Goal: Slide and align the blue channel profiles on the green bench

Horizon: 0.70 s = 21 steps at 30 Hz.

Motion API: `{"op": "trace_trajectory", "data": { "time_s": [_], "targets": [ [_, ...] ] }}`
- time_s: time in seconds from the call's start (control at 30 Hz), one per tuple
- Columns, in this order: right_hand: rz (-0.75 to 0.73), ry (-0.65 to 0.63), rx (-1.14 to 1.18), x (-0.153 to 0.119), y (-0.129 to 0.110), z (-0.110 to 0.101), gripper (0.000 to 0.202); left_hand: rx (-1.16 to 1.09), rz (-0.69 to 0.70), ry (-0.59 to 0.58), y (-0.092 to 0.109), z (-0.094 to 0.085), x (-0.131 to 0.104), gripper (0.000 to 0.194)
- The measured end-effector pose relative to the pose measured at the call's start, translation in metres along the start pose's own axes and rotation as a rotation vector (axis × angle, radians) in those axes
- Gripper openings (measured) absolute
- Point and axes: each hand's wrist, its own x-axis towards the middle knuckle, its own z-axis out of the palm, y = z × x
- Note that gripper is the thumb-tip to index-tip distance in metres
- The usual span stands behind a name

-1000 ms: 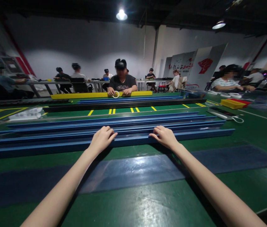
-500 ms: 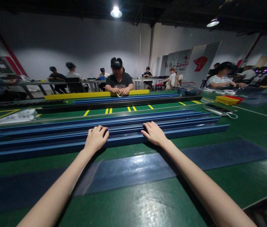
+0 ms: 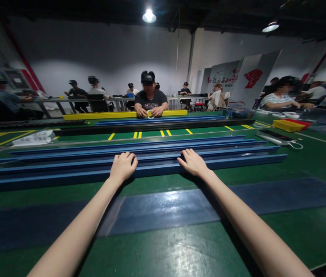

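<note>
Long blue channel strips lie across the green table. My left hand (image 3: pixel 123 166) rests over the nearest blue channel strip (image 3: pixel 157 170), its fingers bent over the rim and the fingertips partly hidden behind it. Farther right on the same strip, my right hand (image 3: pixel 193 163) has its fingers hooked over the rim in a like way, thumb on the near side. Several more blue channel strips (image 3: pixel 65 151) run parallel just beyond. Between the nearest strip and me, a flat translucent bluish sheet (image 3: pixel 165 211) lies on the table beneath my forearms.
Across the table a person (image 3: pixel 151 100) handles a white ring-shaped item beside a yellow strip (image 3: pixel 99 115). A black strip (image 3: pixel 157 125) lies beyond the blue ones. At right are a phone-like device (image 3: pixel 275 136) with a white cable and a yellow tray (image 3: pixel 286 125).
The whole scene sits slightly farther right in my view. Both hands stay on the nearest blue channel strip. Across the table, the person's hands have shifted and the white ring shows more plainly.
</note>
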Motion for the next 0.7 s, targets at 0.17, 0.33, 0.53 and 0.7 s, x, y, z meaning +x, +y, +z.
{"op": "trace_trajectory", "data": {
  "time_s": [0.17,0.33,0.53,0.7],
  "targets": [
    [-0.006,-0.018,-0.019,0.004,0.002,0.0,0.04,-0.003,0.05,0.038,-0.002,0.004,0.001,0.034],
    [-0.027,-0.047,-0.026,0.01,0.004,0.002,0.04,-0.008,0.075,0.063,-0.006,0.01,0.004,0.036],
    [-0.043,-0.045,-0.025,0.019,0.003,0.004,0.041,-0.002,0.083,0.067,-0.012,0.016,0.011,0.038],
    [-0.051,-0.04,-0.023,0.025,0.002,0.008,0.041,0.007,0.081,0.062,-0.018,0.02,0.018,0.037]
  ]
}}
